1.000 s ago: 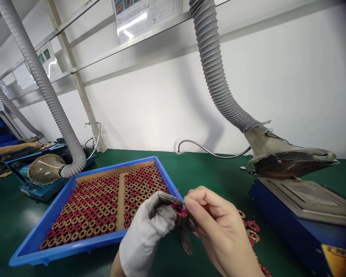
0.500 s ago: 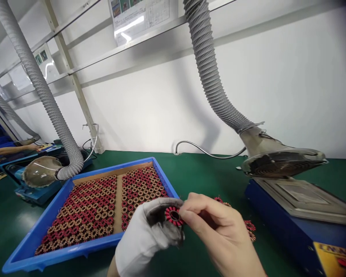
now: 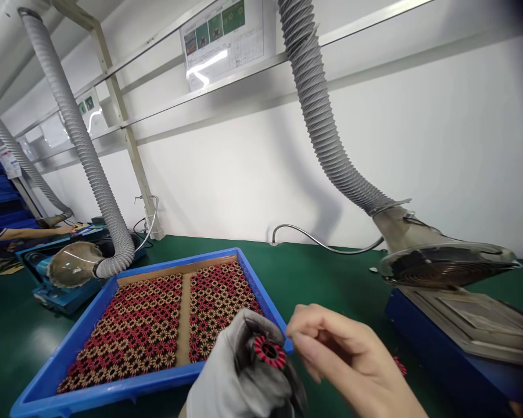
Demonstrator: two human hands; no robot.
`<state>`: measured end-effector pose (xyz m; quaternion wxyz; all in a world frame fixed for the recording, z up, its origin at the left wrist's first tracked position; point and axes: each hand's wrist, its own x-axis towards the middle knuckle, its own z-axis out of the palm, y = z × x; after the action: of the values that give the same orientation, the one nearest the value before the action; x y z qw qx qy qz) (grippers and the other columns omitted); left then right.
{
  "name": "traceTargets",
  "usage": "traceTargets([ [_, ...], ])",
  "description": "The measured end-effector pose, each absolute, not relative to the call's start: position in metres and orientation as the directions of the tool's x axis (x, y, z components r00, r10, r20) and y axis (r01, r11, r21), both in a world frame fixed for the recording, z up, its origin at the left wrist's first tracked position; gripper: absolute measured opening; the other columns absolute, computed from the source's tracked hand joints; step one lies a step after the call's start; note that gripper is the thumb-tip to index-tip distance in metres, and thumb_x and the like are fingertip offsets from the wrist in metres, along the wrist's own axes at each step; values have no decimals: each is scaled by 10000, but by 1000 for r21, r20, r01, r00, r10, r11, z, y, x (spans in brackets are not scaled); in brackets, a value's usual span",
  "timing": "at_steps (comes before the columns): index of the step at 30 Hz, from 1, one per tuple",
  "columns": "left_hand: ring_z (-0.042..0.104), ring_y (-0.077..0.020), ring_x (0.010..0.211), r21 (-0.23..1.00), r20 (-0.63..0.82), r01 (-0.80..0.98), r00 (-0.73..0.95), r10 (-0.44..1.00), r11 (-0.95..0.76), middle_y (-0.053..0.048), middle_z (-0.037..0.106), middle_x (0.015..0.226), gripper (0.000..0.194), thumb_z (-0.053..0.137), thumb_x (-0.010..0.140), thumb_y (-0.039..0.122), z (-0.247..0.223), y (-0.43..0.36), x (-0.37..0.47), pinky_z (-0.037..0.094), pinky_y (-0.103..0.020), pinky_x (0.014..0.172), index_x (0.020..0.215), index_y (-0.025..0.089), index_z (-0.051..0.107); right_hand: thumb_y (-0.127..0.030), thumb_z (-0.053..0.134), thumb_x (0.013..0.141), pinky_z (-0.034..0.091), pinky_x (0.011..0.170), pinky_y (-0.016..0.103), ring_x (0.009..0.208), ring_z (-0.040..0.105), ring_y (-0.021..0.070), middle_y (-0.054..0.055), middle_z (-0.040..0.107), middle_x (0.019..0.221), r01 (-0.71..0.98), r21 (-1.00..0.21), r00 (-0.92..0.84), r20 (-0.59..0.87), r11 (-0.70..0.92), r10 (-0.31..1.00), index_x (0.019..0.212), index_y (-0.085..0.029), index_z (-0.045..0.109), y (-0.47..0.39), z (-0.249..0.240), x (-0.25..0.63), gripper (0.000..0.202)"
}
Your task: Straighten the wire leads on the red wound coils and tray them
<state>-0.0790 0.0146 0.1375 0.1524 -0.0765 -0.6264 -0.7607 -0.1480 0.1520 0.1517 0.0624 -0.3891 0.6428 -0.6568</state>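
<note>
My left hand [image 3: 239,377], in a white glove, holds a small red-wound ring coil [image 3: 269,351] upright between its fingertips, low in the middle of the view. My bare right hand [image 3: 348,363] hovers just right of the coil, fingers curled, a small gap between its fingertips and the coil. A blue tray [image 3: 52,392] to the left is packed with several rows of the same red and tan coils [image 3: 148,331], with a cardboard strip [image 3: 183,325] down its middle.
A grey extraction hose ends in a hood [image 3: 444,264] over a blue machine [image 3: 457,337] at the right. A loose coil [image 3: 400,366] lies on the green mat. A second hose and hood [image 3: 72,264] sit at the left, with another person's arm [image 3: 26,233] beyond.
My right hand has let go of the coil and pulled slightly right; my gloved left hand alone grips it now. The view has tilted a little upward.
</note>
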Motion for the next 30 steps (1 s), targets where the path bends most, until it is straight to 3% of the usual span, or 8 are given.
traceTargets([
  [3,519,-62,543,942,208,235,-969,-134,-240,34,581,657,306,807,610,233,141,18,-78,413,-154,488,777,164,560,-379,573,825,402,562,243,605,499,142,-4,538,646,-466,-874,-676,452,-137,-582,739,-218,643,155,155,-140,195],
  [6,560,-64,581,930,101,152,-981,-164,-336,52,611,672,336,776,548,39,145,23,-79,425,-134,501,775,168,564,-365,535,854,408,579,241,607,511,142,-2,555,642,-509,-850,-661,488,-138,-570,698,-213,615,153,157,-139,231],
  [11,582,-103,531,900,28,115,-978,-208,-419,51,618,600,349,725,469,-20,151,30,-86,455,-181,480,699,165,539,-364,563,845,334,515,226,546,427,110,-22,499,579,-410,-876,-675,478,-252,-562,616,-190,568,146,153,-142,287],
  [15,545,-96,516,919,46,149,-960,-275,-365,42,588,606,331,792,495,84,149,26,-87,415,-179,461,701,167,547,-452,661,762,310,513,235,552,409,115,-14,499,566,-155,-904,-768,363,-398,-528,583,-177,585,140,147,-139,337],
  [18,507,-88,506,953,114,168,-969,-217,-253,19,559,630,342,809,601,333,146,18,-83,392,-195,469,803,159,595,-447,685,744,280,501,235,534,376,106,-18,476,545,-130,-893,-785,358,-431,-506,560,-169,586,138,146,-138,348],
  [21,494,-98,561,958,200,223,-970,-137,-180,-5,539,650,414,706,693,515,147,13,-80,394,-211,522,842,140,617,-460,680,746,261,498,238,524,341,101,-26,432,533,-127,-894,-789,353,-429,-503,552,-164,567,137,148,-137,371],
  [26,508,-133,672,939,228,247,-968,-105,-241,-27,533,703,378,653,749,509,148,14,-79,404,-221,584,843,144,619,-519,638,759,223,477,238,487,305,90,-46,373,504,-108,-932,-798,289,-346,-529,577,-168,538,141,151,-134,407],
  [30,509,-138,686,933,222,236,-972,-81,-273,-33,534,739,371,656,749,497,144,13,-78,411,-227,598,878,150,630,-503,564,816,297,490,244,512,398,114,-21,448,558,-250,-944,-754,329,-214,-568,658,-186,597,149,152,-133,356],
])
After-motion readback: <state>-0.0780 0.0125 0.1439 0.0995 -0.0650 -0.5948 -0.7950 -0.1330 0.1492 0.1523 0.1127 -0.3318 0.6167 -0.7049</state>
